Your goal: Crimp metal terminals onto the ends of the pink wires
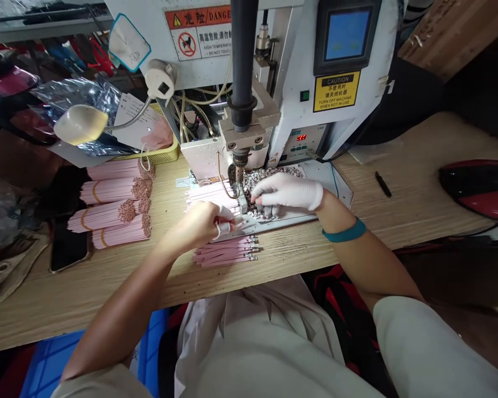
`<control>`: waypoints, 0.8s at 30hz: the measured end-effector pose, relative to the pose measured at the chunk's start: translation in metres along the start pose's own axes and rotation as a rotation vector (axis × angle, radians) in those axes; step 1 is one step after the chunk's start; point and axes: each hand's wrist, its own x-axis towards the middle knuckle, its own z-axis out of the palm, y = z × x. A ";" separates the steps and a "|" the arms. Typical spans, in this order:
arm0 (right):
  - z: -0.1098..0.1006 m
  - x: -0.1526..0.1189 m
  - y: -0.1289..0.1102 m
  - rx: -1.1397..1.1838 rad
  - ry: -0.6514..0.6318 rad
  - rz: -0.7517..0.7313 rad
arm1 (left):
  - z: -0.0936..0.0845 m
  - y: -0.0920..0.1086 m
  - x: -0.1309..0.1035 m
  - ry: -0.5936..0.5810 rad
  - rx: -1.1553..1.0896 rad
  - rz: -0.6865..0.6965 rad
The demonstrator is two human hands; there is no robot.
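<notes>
- Pink wires (209,193) lie immediately to the left of the metal block (243,203), the landmark for this report; their long axis runs roughly left to right, one set of ends towards the block.
- Left hand (199,224), white covers on some fingers, is on the person's side of the block and to its left; of the two hands it is the nearer to the wires; thumb and fingers are drawn close together, with a small light piece at the tips; whether it is gripped cannot be told.
- Right hand (288,192), in a white glove, is to the right of the block, over the heap of small metal parts (292,172); it is the nearer hand to that heap; its fingers are curled, only partly closed, their tips down at the parts; any part held is hidden.
- Metal-ended pink strips (226,254) lie on the person's side of the block, ends to the right; the nozzle (239,160) stands above the block, roughly upright.
</notes>
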 end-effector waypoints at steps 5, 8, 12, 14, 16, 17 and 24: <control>0.014 0.022 0.009 -0.347 0.442 -0.232 | 0.008 -0.014 0.018 0.361 0.243 -0.017; 0.022 0.029 0.012 -0.505 0.490 -0.293 | 0.013 -0.022 0.026 0.389 0.276 0.011; 0.022 0.023 0.007 -0.239 0.516 -0.264 | 0.012 -0.020 0.028 0.350 0.198 0.016; 0.018 0.019 0.004 -0.005 0.449 -0.182 | 0.009 -0.018 0.027 0.324 0.158 0.002; 0.016 0.016 0.002 0.163 0.380 -0.108 | 0.007 -0.017 0.026 0.309 0.135 -0.012; 0.015 0.016 0.001 0.211 0.365 -0.091 | 0.006 -0.017 0.026 0.311 0.126 -0.017; 0.016 0.017 0.001 0.362 0.325 -0.090 | 0.004 -0.018 0.024 0.328 0.091 -0.020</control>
